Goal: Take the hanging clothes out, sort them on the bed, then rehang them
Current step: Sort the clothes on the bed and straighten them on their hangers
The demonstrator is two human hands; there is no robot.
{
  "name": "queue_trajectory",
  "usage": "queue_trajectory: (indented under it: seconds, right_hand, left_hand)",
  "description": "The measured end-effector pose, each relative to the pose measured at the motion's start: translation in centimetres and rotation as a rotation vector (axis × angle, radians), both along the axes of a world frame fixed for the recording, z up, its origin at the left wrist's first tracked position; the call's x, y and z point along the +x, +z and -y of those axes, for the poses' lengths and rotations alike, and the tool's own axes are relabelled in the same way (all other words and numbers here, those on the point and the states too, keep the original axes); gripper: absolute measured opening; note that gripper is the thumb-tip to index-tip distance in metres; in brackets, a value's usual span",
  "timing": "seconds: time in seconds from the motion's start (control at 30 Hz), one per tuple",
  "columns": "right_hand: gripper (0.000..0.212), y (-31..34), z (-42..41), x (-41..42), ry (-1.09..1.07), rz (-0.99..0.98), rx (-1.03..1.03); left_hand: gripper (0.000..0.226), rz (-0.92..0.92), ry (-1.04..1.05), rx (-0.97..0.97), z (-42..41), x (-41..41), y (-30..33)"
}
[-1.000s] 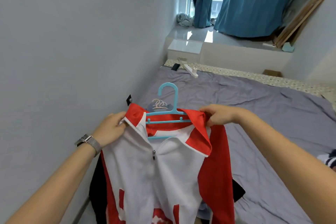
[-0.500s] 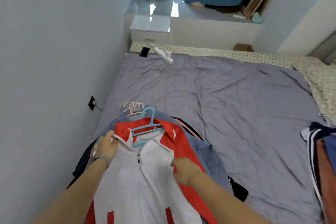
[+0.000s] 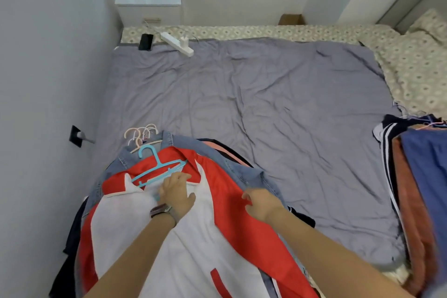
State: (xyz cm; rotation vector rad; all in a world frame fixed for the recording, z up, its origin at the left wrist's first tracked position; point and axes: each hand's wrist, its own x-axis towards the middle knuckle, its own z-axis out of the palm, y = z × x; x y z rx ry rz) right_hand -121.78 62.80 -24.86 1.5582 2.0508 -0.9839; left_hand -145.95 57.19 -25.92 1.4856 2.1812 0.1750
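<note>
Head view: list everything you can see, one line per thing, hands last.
jacket: one, red and white, top of the near-left pile
blue hanger: one, light blue, in the jacket's collar
denim jacket: one, blue, under the red jacket
pale hangers: several, cream, behind the pile
quilt: one, grey-purple, across the bed
folded clothes: one stack, navy, rust, blue, right edge
power strip: one, white, far left
phone: one, black, beside the strip
left hand: on the collar
right hand: at the jacket's right edge

Bare forearms, left-wrist watch (image 3: 160, 208)
</note>
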Motion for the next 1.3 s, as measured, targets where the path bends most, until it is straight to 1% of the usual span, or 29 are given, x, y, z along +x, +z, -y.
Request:
queue_trajectory:
  seconds: [0.07, 0.13, 0.2, 0.3, 0.47, 0.57, 0.7, 0.83, 0.97, 1.03, 1.13, 1.2, 1.3]
  right_hand:
    - [0.038, 0.5, -0.1, 2.0, -0.004, 0.027, 0.011]
    - [0.039, 1.2, -0.1, 4.5, -0.038, 0.050, 0.016]
    - [0.043, 2.2, 0.0, 7.4, -0.094, 0.054, 0.023]
    - [0.050, 4.1, 0.4, 12.3, -0.154, 0.056, 0.049]
    - [0.061, 6.9, 3.1, 21.4, -0.294, 0.034, 0.077]
    - [0.067, 8.5, 4.9, 26.6, -0.335, -0.004, 0.099]
    - [0.067, 10.5, 7.0, 33.7, -0.336, -0.043, 0.150]
    - [0.065, 13.1, 8.6, 42.3, -0.340, -0.069, 0.184]
    - [0.072, 15.8, 9.6, 51.7, -0.398, -0.074, 0.259]
    - [0.075, 16.6, 10.0, 55.9, -0.415, -0.047, 0.292]
    - [0.080, 17.5, 9.7, 61.5, -0.431, -0.018, 0.294]
    - [0.077, 18.0, 9.1, 64.7, -0.460, -0.012, 0.304]
    - [0.063, 18.0, 7.4, 68.3, -0.529, -0.025, 0.300]
  left_hand:
    - [0.051, 0.038, -0.118, -0.069, -0.6, 2.1, 0.3]
    - [0.055, 0.068, -0.195, -0.162, -1.0, 4.1, 1.1]
    - [0.058, 0.049, -0.262, -0.201, -1.3, 5.9, 2.2]
    - [0.063, 0.013, -0.324, -0.176, -1.8, 8.7, 4.0]
    - [0.073, 0.077, -0.342, -0.132, -1.9, 15.1, 8.0]
    - [0.073, 0.126, -0.355, -0.089, -1.3, 20.3, 10.1]
    - [0.072, 0.152, -0.344, -0.080, 0.9, 28.1, 11.8]
    - [0.071, 0.184, -0.386, -0.073, 2.5, 37.5, 13.2]
    - [0.072, 0.217, -0.425, -0.087, 2.1, 47.6, 15.0]
    - [0.073, 0.255, -0.477, -0.114, 1.7, 52.2, 15.8]
    - [0.074, 0.297, -0.636, -0.208, 0.6, 57.8, 16.3]
    - [0.074, 0.290, -0.698, -0.235, -0.6, 60.6, 16.6]
    - [0.075, 0.307, -0.646, -0.179, -3.6, 63.9, 16.8]
